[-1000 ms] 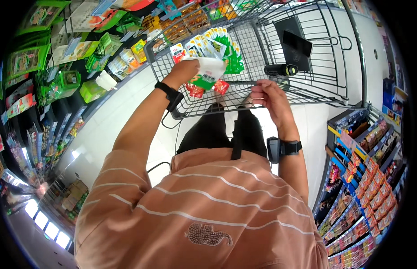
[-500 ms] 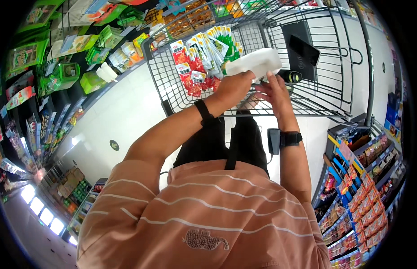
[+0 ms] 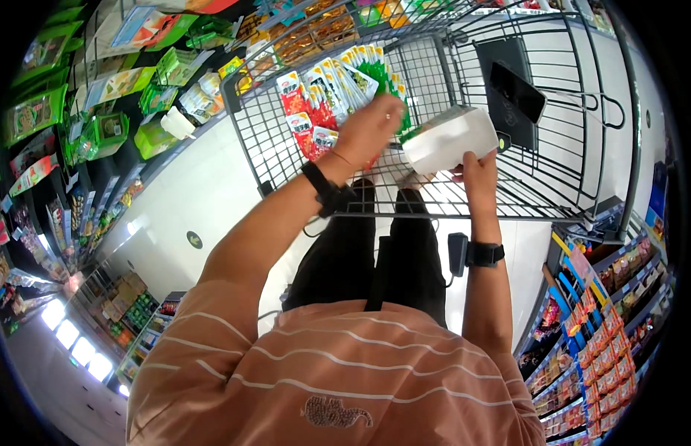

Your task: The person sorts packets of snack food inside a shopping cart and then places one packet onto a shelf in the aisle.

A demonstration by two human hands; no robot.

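Observation:
My right hand (image 3: 478, 172) grips the near right corner of a white carton (image 3: 451, 141), thumb on its face, holding it tilted over the shopping cart (image 3: 583, 126). A little green shows along the carton's far left edge. To its left, my left hand (image 3: 369, 132) hovers over or touches the snack packets; its fingers are blurred and partly hidden, so I cannot make out whether it holds one. Red packets (image 3: 299, 123) lie at the left of the cart, white-topped ones (image 3: 341, 82) in the middle, and green ones (image 3: 390, 78) beside my left hand.
A black phone (image 3: 518, 93) rests on a dark panel (image 3: 501, 56) at the cart's right. A dark round-ended item (image 3: 504, 141) sits by the carton. Shelves of green packages (image 3: 100, 130) run along the left; a snack rack (image 3: 605, 357) stands at the lower right.
My left hand has left the carton and moved left over the packets. My right hand has drawn the carton right and slightly nearer, turning it.

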